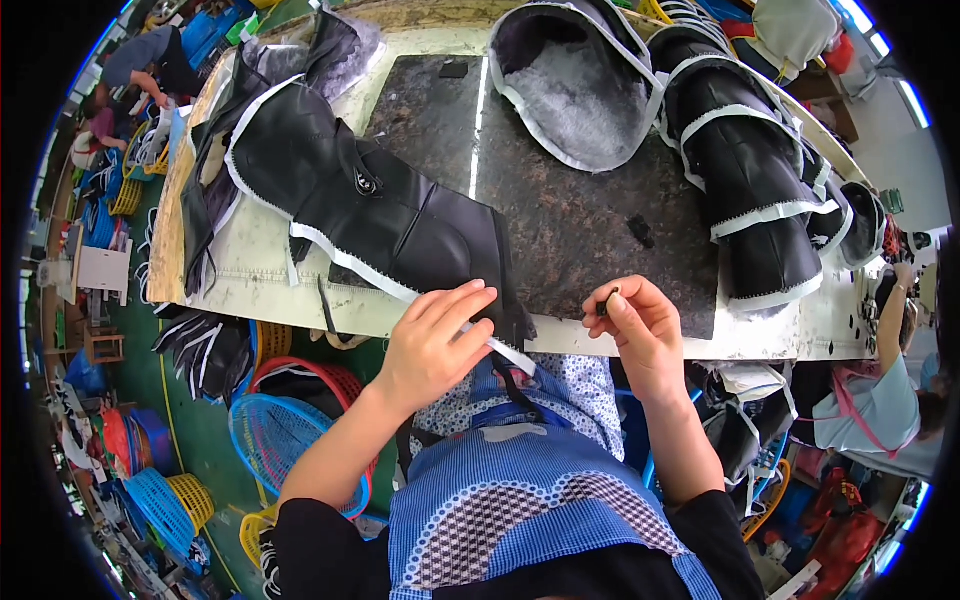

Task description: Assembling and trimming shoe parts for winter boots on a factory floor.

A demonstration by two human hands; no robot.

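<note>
A black leather-like boot upper [410, 210] with white zigzag-stitched edging lies slantwise on the table, its near end overhanging the front edge. My left hand [428, 342] is at that end, with its fingers bent over the white-edged border and the thumb mostly hidden. A white strip end and a dark strap hang out below the fingers. Apart from the upper, my right hand [645, 328] is raised over the table's front edge. Its thumb and index finger pinch a small dark piece [606, 303], too small to name.
Under the work lies a dark mottled board [580, 240] on the pale table [260, 295]. Fleece-lined uppers [575, 100] and a stack of black uppers [755, 190] are at the far right. Baskets, including a blue one [270, 440], stand lower left. Other people [870, 400] work at both sides.
</note>
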